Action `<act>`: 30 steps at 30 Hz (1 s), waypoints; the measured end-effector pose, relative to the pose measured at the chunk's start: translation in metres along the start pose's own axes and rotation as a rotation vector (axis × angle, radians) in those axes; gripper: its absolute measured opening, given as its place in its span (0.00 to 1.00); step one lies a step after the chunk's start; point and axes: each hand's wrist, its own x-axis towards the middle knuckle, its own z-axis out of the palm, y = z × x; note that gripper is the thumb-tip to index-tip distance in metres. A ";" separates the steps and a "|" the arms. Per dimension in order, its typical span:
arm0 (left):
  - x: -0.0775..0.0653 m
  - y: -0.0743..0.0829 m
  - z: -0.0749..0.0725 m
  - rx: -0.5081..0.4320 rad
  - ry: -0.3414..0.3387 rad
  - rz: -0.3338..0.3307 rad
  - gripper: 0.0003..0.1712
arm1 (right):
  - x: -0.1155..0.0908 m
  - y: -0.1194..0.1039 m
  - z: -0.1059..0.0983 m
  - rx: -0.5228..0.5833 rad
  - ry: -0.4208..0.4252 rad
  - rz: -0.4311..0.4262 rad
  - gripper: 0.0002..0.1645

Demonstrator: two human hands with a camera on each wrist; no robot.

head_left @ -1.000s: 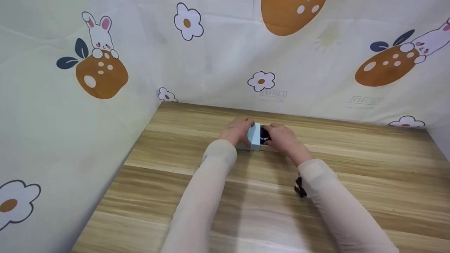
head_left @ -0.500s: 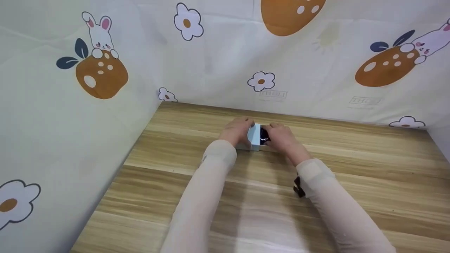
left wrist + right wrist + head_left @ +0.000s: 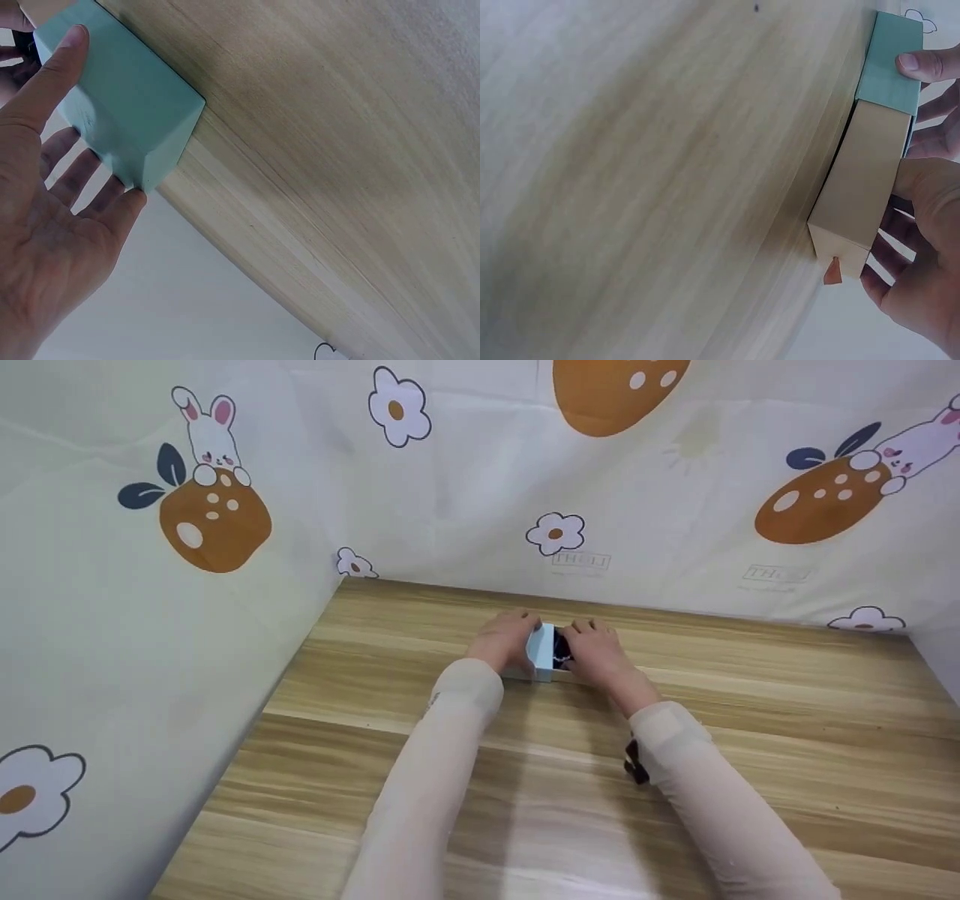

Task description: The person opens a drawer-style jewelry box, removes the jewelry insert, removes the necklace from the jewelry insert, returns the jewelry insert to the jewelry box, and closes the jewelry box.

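A light blue-green box sleeve [image 3: 541, 654] lies on the table, with a tan cardboard drawer [image 3: 862, 169] sticking out of its right end. My left hand [image 3: 504, 637] grips the sleeve, thumb on the near face and fingers over the far side. A black thing [image 3: 560, 651] with a thin white line on it lies in the drawer. My right hand [image 3: 600, 654] arches over the drawer, thumb and fingers curled at the black thing. Its fingertips are partly hidden by the drawer wall. A brown tab [image 3: 833, 271] hangs from the drawer's end.
The wooden table [image 3: 465, 810] runs up to a pale cloth backdrop [image 3: 450, 495] printed with rabbits, flowers and orange fruit. The box lies near the table's back edge. A black strap piece [image 3: 636, 761] hangs at my right sleeve cuff.
My right hand has shifted slightly left over the drawer, and a little less of the black thing shows. My left hand and the sleeve hold almost still.
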 end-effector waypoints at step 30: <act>0.000 -0.001 -0.001 -0.004 -0.012 0.007 0.48 | -0.007 0.006 0.004 0.178 0.106 0.085 0.30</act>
